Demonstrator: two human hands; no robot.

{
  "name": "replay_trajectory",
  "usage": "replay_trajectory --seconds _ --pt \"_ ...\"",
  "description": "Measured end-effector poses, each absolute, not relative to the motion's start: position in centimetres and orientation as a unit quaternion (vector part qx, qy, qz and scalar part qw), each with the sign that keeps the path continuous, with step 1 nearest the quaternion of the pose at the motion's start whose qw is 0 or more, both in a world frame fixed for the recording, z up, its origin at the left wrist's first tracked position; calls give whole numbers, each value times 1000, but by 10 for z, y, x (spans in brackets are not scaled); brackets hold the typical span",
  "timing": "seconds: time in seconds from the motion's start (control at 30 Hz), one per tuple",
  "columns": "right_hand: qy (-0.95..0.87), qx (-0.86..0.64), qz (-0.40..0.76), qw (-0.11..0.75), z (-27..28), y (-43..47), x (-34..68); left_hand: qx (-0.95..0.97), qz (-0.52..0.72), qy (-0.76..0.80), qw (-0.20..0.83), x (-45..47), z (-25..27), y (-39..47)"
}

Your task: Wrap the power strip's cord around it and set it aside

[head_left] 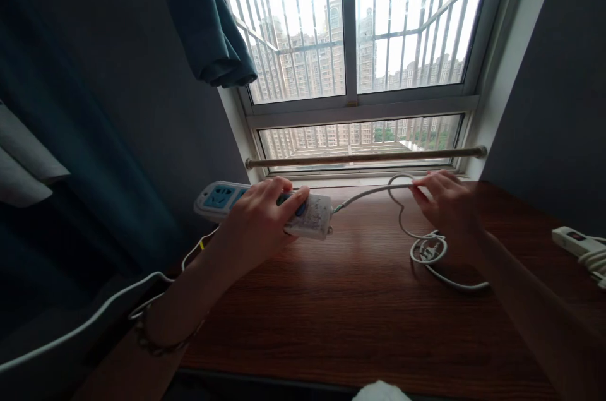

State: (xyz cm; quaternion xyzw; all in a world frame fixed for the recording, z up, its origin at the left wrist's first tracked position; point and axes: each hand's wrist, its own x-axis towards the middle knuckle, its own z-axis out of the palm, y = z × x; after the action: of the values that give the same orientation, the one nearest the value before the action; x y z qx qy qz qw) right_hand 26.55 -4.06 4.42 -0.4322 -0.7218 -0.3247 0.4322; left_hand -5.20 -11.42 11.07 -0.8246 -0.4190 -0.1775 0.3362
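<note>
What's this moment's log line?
left hand: holds white plastic power strip, blue sockets; right hand: pinches its white cord; surface: reddish-brown wood-grain table

Left fingers clasp palm-down while right fingers pinch.

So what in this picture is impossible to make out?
In the head view:
Power strip: middle covered by your left hand.
Its end markings: too small to read.
White unit, right: coiled cord cut off by the right edge.
White object: cut off by the bottom edge, unidentifiable.
</note>
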Motion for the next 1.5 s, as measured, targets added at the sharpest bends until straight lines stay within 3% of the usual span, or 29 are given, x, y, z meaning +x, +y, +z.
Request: replay_trajectory --seconds 0.13,0.23,0.3,0.37,0.5,0.57,0.63,0.73,0.83,0.93,1.03,1.1,1.17,1.3,1.4,1.5 --pt "-658 -448 -370 479 58 -64 276 -814 -204 -443 315 -47 102 -99" --pt "-709 -477 -231 465 54 -87 274 -784 -217 -471 341 -44 102 -85" --pt "-798 -486 -56 352 51 -104 271 -754 -240 -488 369 -41 101 -74" --pt "-860 -455 149 177 53 -119 271 -732 -270 -489 390 -38 97 -61" --pt "-730 -384 538 -172 69 -126 286 -724 -318 -452 412 -38 83 -34" --pt "-630 -326 650 -272 73 -116 300 -715 -348 -438 418 -42 78 -23" --pt "-590 -301 672 -332 67 -103 309 -689 -383 -451 419 -46 76 -14" --pt "-661 -446 540 -270 46 -82 307 -637 -434 -505 388 -49 79 -8" --pt "-757 -631 168 -41 39 -59 292 -619 -462 -553 311 -49 81 -7" --pt "-721 -646 -215 130 65 -28 290 -590 -504 -578 251 -45 80 -9" --pt "-583 -680 -357 265 108 3 304 -605 -495 -578 233 -38 79 -14" --pt "-490 -689 -386 369 129 18 314 -643 -479 -560 208 -36 80 -17" --pt "-587 -672 -276 357 134 25 322 -648 -503 -544 176 -40 80 -18" --pt "-804 -568 119 131 115 16 336 -545 -562 -602 158 -68 76 -8" --pt "-736 -491 465 -37 100 -6 347 -492 -557 -646 176 -86 69 2" --pt "-610 -405 650 -203 96 -33 345 -463 -571 -661 154 -87 69 6"
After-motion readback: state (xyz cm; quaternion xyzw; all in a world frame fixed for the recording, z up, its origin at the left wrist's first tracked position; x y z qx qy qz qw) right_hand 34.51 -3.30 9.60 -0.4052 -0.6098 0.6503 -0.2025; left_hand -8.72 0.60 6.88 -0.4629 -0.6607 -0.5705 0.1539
